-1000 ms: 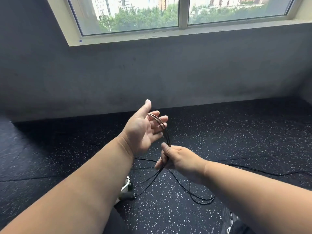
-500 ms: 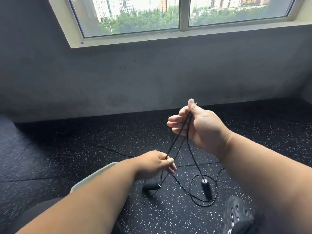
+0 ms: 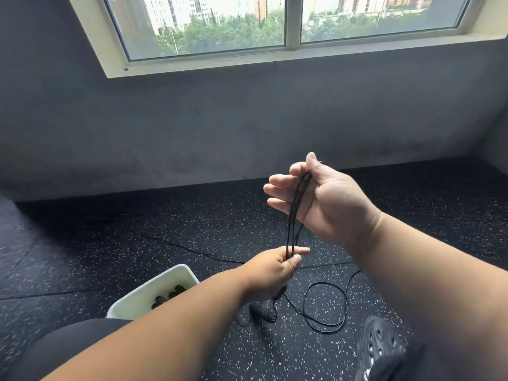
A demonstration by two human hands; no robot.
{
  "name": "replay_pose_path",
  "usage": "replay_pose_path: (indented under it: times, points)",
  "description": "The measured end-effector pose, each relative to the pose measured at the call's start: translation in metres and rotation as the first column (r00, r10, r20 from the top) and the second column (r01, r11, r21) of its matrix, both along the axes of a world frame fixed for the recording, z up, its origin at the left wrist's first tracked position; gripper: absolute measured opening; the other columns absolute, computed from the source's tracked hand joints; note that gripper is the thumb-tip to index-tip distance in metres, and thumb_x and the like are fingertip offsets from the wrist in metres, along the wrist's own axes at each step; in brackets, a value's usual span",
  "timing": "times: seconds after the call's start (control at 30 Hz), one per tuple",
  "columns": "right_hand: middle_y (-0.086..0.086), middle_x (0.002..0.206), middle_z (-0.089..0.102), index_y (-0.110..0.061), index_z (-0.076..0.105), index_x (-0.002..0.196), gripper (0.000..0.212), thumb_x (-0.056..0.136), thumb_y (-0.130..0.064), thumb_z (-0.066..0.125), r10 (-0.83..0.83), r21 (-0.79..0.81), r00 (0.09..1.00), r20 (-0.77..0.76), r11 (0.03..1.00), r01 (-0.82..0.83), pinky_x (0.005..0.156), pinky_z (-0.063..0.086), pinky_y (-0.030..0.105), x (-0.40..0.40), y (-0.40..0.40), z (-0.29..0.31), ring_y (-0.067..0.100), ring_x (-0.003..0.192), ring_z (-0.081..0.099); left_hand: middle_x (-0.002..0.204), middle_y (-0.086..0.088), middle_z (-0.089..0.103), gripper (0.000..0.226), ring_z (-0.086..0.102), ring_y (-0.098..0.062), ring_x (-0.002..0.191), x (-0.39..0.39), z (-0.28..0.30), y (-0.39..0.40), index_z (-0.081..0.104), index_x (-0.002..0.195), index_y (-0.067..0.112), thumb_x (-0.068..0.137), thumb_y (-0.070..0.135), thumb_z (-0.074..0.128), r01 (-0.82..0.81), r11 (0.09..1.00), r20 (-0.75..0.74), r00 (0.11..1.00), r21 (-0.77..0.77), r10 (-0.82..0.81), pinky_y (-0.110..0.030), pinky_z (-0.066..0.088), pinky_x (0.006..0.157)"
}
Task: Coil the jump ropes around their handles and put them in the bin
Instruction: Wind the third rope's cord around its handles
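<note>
A thin black jump rope runs in several strands between my two hands. My right hand is raised over the floor, and the strands pass between its thumb and its fingers. Lower down, my left hand pinches the same strands between thumb and fingers. Beneath the left hand a black handle lies on the floor, with the slack rope in a loop to its right. The white bin stands at the lower left, beside my left forearm, with dark rope handles inside.
The floor is black speckled rubber matting, and another thin black line crosses it behind the bin. A grey wall under a window closes the far side. My black shoe is at the lower right and my dark-clad knee at the lower left.
A second ago my left hand held the loops up and my right hand was low. Now the right hand holds them up and the left pinches them below. The bin has come into view.
</note>
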State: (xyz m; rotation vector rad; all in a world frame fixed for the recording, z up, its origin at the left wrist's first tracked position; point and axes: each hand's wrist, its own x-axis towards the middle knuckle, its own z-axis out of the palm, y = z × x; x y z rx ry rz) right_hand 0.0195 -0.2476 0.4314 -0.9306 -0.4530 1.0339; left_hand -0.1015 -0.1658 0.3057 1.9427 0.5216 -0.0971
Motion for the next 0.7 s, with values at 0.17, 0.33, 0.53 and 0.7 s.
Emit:
replay_pose_path:
  times: [0.17,0.33,0.53,0.7]
  points:
    - [0.013,0.114,0.076,-0.018,0.066,0.109,0.056,0.1,-0.064,0.036,0.111,-0.106,0.973,0.204,0.99,-0.091,0.102,0.039,0.05,0.018,-0.006,-0.009,0.029,0.113,0.068,0.113,-0.011,0.079,0.03,0.073,-0.009,0.097,0.001,0.025,0.006,0.059,0.094,0.019,0.114,0.031,0.04,-0.104,0.982,0.101,0.988,-0.158,0.121,-0.019,0.052,0.08]
    - [0.004,0.136,0.067,-0.024,0.061,0.138,0.058,0.087,-0.052,0.061,0.334,-0.205,0.872,0.357,0.939,-0.276,0.116,0.029,0.054,0.011,-0.008,-0.05,0.026,0.123,0.062,0.095,-0.006,0.079,0.029,0.077,-0.018,0.088,-0.002,0.07,0.025,0.064,0.102,0.013,0.112,0.03,0.043,-0.195,0.937,0.282,0.918,-0.288,0.278,-0.029,0.059,0.07]
    - [0.002,0.117,0.07,-0.032,0.065,0.127,0.048,0.079,-0.029,0.07,0.534,-0.523,0.73,0.426,0.804,-0.283,0.099,0.045,0.04,-0.01,-0.006,-0.099,0.015,0.107,0.06,0.098,-0.012,0.079,0.029,0.075,-0.026,0.093,-0.006,0.091,0.044,0.065,0.107,0.012,0.111,0.03,0.043,-0.235,0.902,0.324,0.876,-0.361,0.358,-0.045,0.062,0.079]
    - [-0.006,0.097,0.074,-0.021,0.067,0.106,0.034,0.094,-0.052,0.067,0.597,-0.657,0.612,0.518,0.736,-0.161,0.088,0.049,0.036,-0.018,-0.011,-0.124,0.008,0.086,0.063,0.095,-0.006,0.08,0.031,0.076,-0.023,0.099,-0.008,0.096,0.05,0.066,0.108,0.017,0.113,0.036,0.04,-0.299,0.904,0.333,0.856,-0.305,0.396,-0.051,0.056,0.092]
